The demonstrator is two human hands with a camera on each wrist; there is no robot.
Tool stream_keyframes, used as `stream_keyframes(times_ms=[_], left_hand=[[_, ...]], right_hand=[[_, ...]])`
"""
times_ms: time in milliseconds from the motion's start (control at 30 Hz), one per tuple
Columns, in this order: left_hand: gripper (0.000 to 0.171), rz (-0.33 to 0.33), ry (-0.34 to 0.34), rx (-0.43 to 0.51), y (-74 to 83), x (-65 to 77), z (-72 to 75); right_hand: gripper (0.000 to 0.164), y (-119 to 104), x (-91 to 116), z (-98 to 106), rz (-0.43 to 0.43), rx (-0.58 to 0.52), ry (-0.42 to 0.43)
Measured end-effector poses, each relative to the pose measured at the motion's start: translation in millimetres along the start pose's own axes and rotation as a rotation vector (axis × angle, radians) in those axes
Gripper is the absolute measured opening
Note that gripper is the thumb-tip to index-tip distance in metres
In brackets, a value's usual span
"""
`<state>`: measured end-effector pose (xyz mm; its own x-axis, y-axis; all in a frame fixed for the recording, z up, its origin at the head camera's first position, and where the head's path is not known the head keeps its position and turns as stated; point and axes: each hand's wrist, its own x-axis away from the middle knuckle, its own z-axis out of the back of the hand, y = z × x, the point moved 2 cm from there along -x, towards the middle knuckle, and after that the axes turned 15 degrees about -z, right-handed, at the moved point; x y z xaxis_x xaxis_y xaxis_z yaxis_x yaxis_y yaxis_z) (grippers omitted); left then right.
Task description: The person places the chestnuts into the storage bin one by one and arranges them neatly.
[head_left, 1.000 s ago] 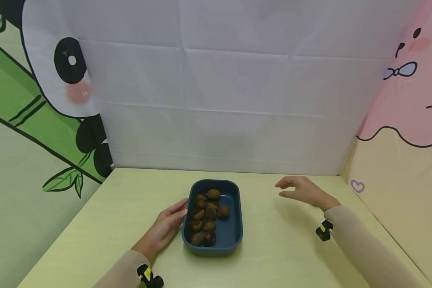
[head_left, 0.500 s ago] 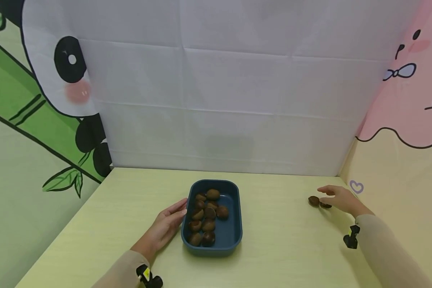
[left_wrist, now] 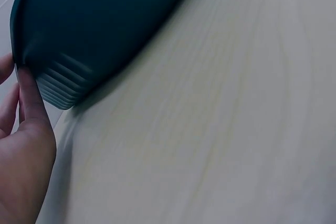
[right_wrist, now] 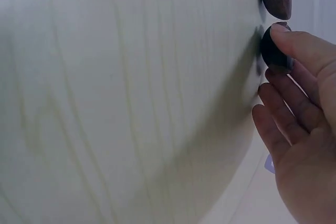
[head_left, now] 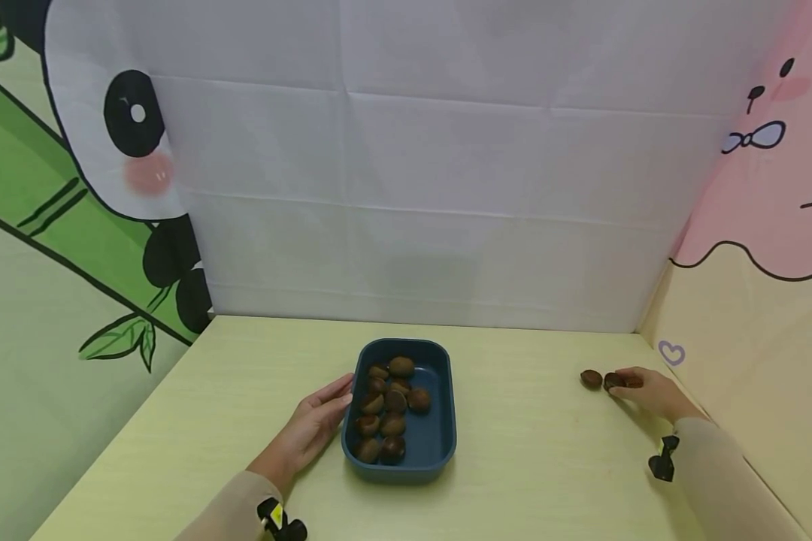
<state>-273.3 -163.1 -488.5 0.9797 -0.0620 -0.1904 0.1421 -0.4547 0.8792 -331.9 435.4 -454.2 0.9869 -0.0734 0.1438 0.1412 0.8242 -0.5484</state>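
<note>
Several brown chestnuts (head_left: 394, 424) lie in a deep blue rectangular box (head_left: 428, 443), mostly along its left side. My left hand (head_left: 314, 427) rests against the box's left wall with fingers fairly straight; the left wrist view shows the thumb (left_wrist: 32, 95) touching the wall. Far to the right, my right hand (head_left: 656, 392) pinches a chestnut (right_wrist: 274, 51) between thumb and fingers, close to the table surface. Beside it sits another chestnut (head_left: 591, 379). The other right fingers (right_wrist: 283, 111) spread loosely below the pinched chestnut in the right wrist view.
The pale yellow table (head_left: 514, 436) meets a white cloth backdrop (head_left: 433, 188) at the back. A panda-printed panel (head_left: 108, 248) stands on the left. A pink and cream panel (head_left: 751, 315) borders the table's right edge.
My right hand has moved right and lowered to the loose chestnuts, its thumb and fingers closing at one of them. The left hand and the box have stayed in place.
</note>
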Motion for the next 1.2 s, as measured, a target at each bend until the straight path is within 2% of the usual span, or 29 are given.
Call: stream_keyframes(times_ms=[300,600,867,1200], left_hand=[[0.058,0.001,0.001,-0.003,-0.8,0.5,0.3],[0.057,0.003,0.007,-0.012,0.5,1.0,0.0],[0.057,0.007,0.001,-0.011,1.1,0.4,1.0],[0.056,-0.002,0.004,-0.014,1.0,1.3,-0.8]], right_hand=[[0.063,-1,1,0,-0.010,-0.008,0.003],[0.064,-12,0,8,0.057,-0.036,0.030],[0.060,-46,2,9,0.109,-0.024,0.010],[0.051,-104,6,-3,0.228,-0.086,-0.126]])
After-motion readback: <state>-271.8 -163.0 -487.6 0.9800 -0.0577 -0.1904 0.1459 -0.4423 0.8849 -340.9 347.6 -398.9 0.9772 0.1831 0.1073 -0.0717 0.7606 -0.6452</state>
